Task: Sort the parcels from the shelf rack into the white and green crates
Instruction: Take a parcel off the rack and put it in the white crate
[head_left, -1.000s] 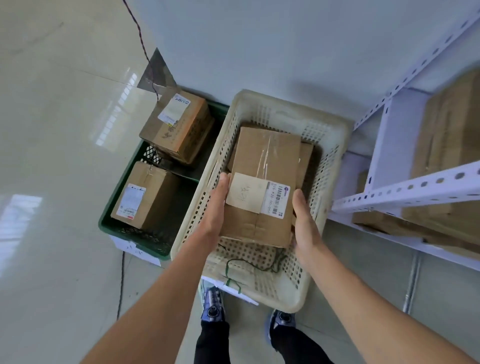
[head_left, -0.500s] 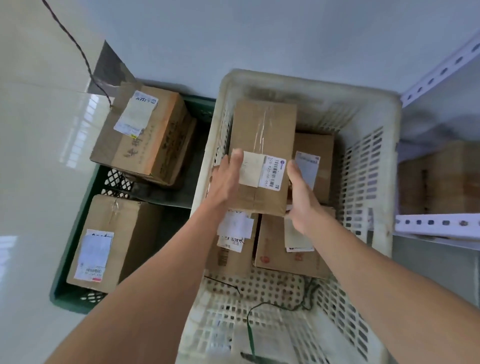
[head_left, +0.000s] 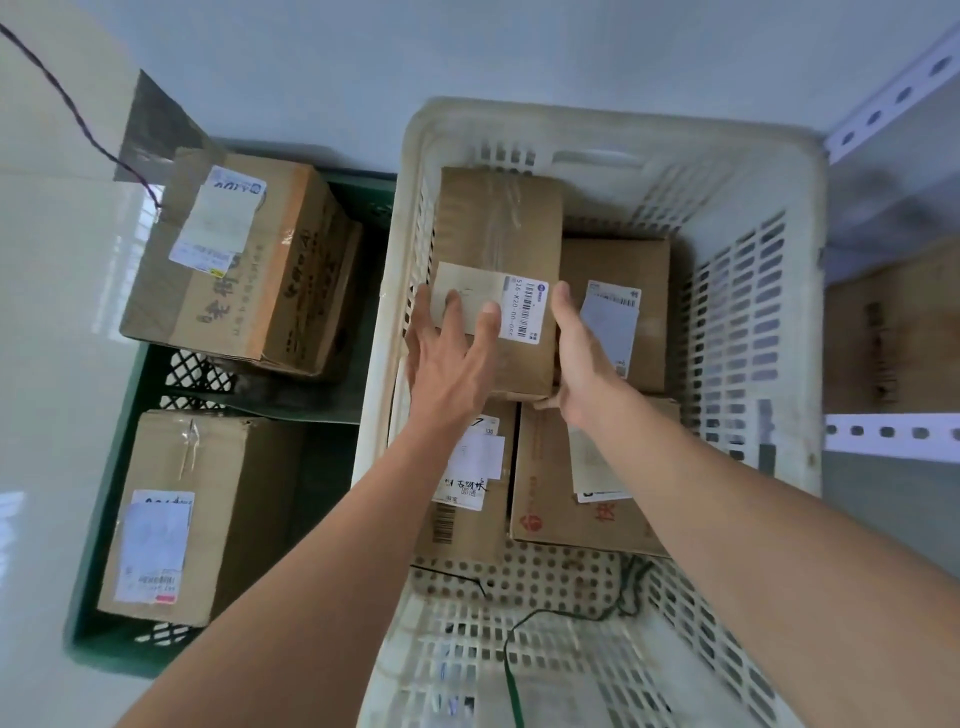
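Since half a second ago, the left grip (head_left: 452, 364) has slid from the parcel's left side onto its top. The parcel (head_left: 498, 223) now sits lower, inside the white crate (head_left: 753, 312).

Two bare forearms reach forward from the bottom edge. Between them lies the crate's near end, with a perforated plastic floor and a thin green cord (head_left: 511, 670) curling over it. Past that, two cardboard boxes lie side by side. The near-left box (head_left: 467, 519) carries white stickers and a barcode. The near-right box (head_left: 550, 499) has red print and a white label.

The parcel, an oblong of brown cardboard taped lengthwise, rests on top of them against the crate's left wall. The left grip is released, its fingers straight and spread flat on the parcel's white barcode label (head_left: 524, 312). The right grip (head_left: 584, 358) is also released, with straight fingers pressed along the parcel's right side and the thumb at its near corner. A fourth box (head_left: 613, 260) lies just beyond it, toward the crate's far right corner.

Touching the white crate's left side is the green crate (head_left: 114, 657), made of lattice plastic. It holds a near carton (head_left: 208, 509) and a far carton (head_left: 249, 260), both labelled. At the right edge are the shelf rack (head_left: 893, 431), with its white slotted metal rail, and a blurred brown carton (head_left: 893, 338) on it. Both crates stand on a glossy pale floor (head_left: 47, 364).
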